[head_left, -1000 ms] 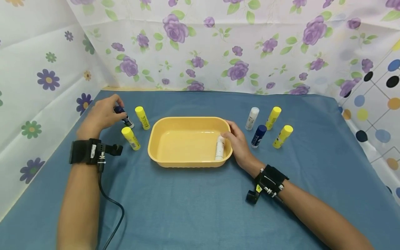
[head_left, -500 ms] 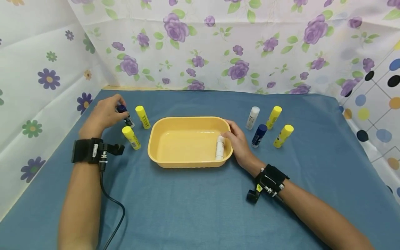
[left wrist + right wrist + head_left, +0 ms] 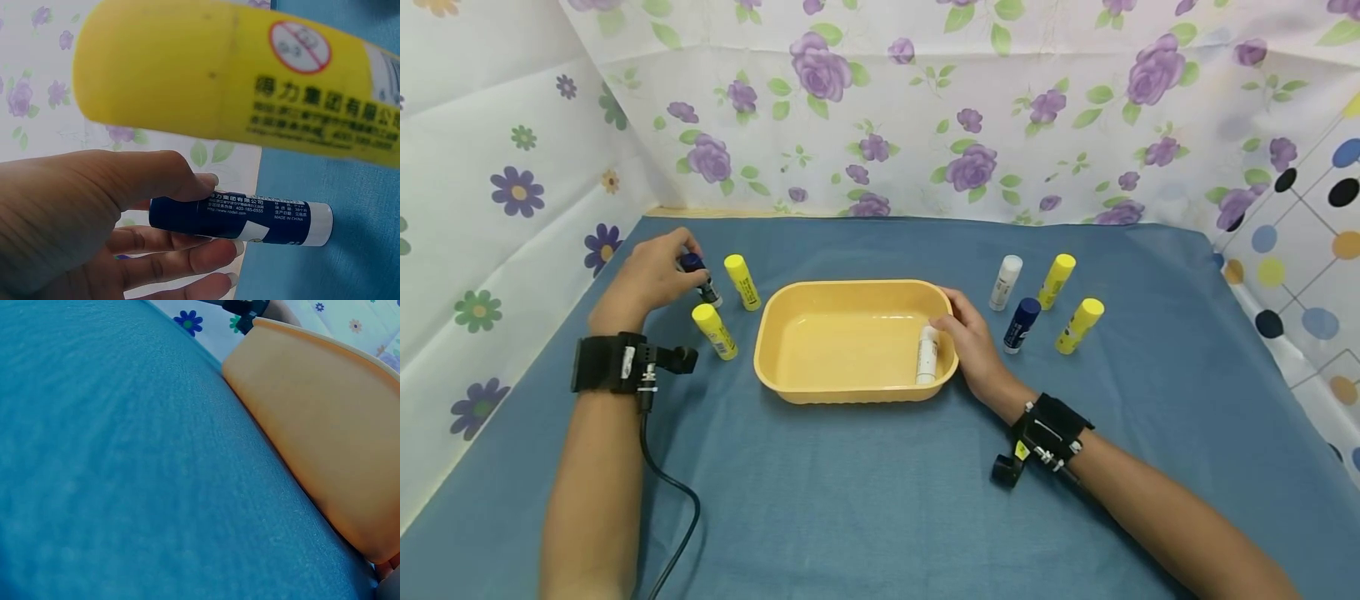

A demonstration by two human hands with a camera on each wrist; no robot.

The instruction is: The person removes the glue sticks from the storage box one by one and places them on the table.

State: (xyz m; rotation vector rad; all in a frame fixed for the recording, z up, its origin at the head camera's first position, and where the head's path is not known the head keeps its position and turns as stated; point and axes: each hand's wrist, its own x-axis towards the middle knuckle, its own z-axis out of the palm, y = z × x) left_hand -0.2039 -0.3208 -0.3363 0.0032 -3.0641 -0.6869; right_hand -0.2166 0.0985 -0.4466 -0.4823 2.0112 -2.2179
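At the left of the head view, my left hand (image 3: 651, 271) holds a dark blue glue stick (image 3: 703, 283) between thumb and fingers. The left wrist view shows the thumb on one side of this blue glue stick (image 3: 275, 219), the fingers on the other, its white base pointing away. My right hand (image 3: 973, 346) grips the right end of a yellow plastic basin (image 3: 790, 392), thumb over the rim. Inside the basin, close to that thumb, a white glue stick (image 3: 927, 358) leans at the right end. The basin's outer wall (image 3: 319, 419) fills the right wrist view's right side.
Two yellow glue sticks (image 3: 715, 332) stand by my left hand; one looms large in the left wrist view. Right of the basin stand a white glue stick (image 3: 1005, 285), a blue one (image 3: 1022, 327) and two yellow ones (image 3: 1080, 327). Flowered sheets (image 3: 895, 108) bound the blue cloth (image 3: 850, 492).
My left hand has shifted very slightly to the right with the top of the blue glue stick. The right hand and basin have stayed in place.
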